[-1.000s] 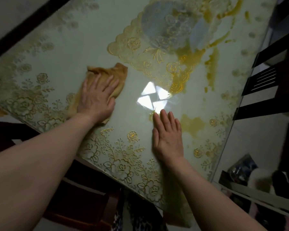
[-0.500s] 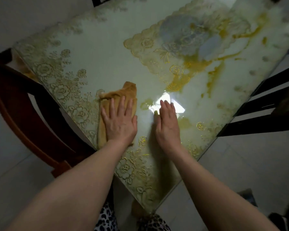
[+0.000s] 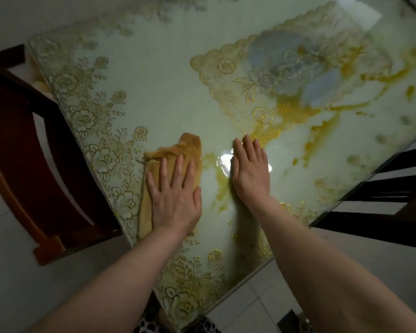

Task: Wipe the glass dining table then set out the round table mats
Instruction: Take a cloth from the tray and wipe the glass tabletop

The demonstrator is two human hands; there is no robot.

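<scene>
The glass dining table has a pale green top with gold flower patterns and a scalloped gold design in its middle. A tan cloth lies near the table's left edge. My left hand presses flat on the cloth with straight fingers. My right hand rests flat on the bare glass just to the right, fingers together, beside a bright light reflection. No round table mats are in view.
A red-brown wooden chair stands against the table's left edge. A dark slatted chair stands at the right edge. Pale floor tiles show below the table's near corner.
My left hand slid the cloth from the middle of the table toward the left edge and nearer to me. My right hand stayed flat on the glass. The camera view shifted.
</scene>
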